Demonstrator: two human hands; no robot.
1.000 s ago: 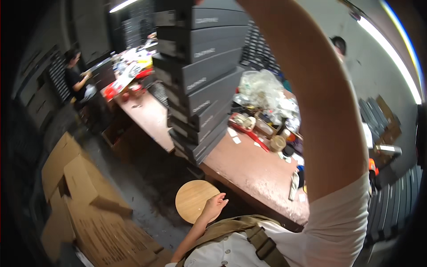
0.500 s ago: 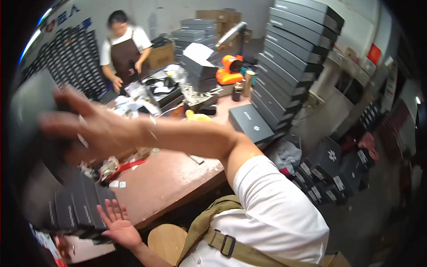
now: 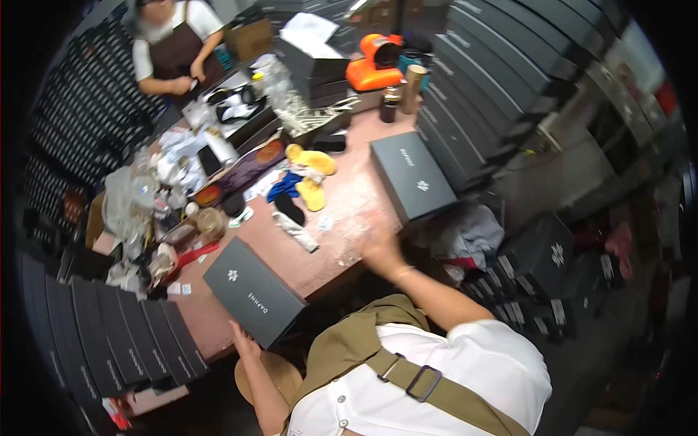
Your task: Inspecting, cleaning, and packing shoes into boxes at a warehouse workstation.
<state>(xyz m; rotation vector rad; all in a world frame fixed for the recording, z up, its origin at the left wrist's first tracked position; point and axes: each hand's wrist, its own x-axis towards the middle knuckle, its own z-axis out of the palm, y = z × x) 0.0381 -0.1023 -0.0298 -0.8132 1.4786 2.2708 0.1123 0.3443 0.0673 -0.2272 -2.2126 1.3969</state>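
Two bare hands were in my head view, both at the near edge of a worn pinkish table [image 3: 367, 192]. The left hand [image 3: 247, 340] was against the near-left side of a dark grey lidded box [image 3: 256, 294], its visible fingers extended along the lower edge. I confirmed contact, but could not tell whether that hand was gripping the box or merely steadying it. The box lay with its printed lid upward, set at a slant, one end over the tabletop and the other projecting past the near edge.

The right hand [image 3: 379, 245] was above the table's near edge, well apart from that box. It was blurred, and I could not determine whether it was open or closed.

I recorded a second grey box [image 3: 413, 174] at the right end of the table, beside a tall stack of similar boxes [image 3: 494, 94]. Another stack [image 3: 109, 330] was on the left, near the first box. Between the two single boxes I noted yellow pieces [image 3: 313, 161], a blue cloth [image 3: 283, 187] and a black-and-white item [image 3: 294, 221]. An orange device [image 3: 374, 67] was farther back. A round wooden stool [image 3: 287, 370] was partly visible beneath the left forearm. Across the table, a co-worker [image 3: 185, 47] in a dark apron held both hands close together.
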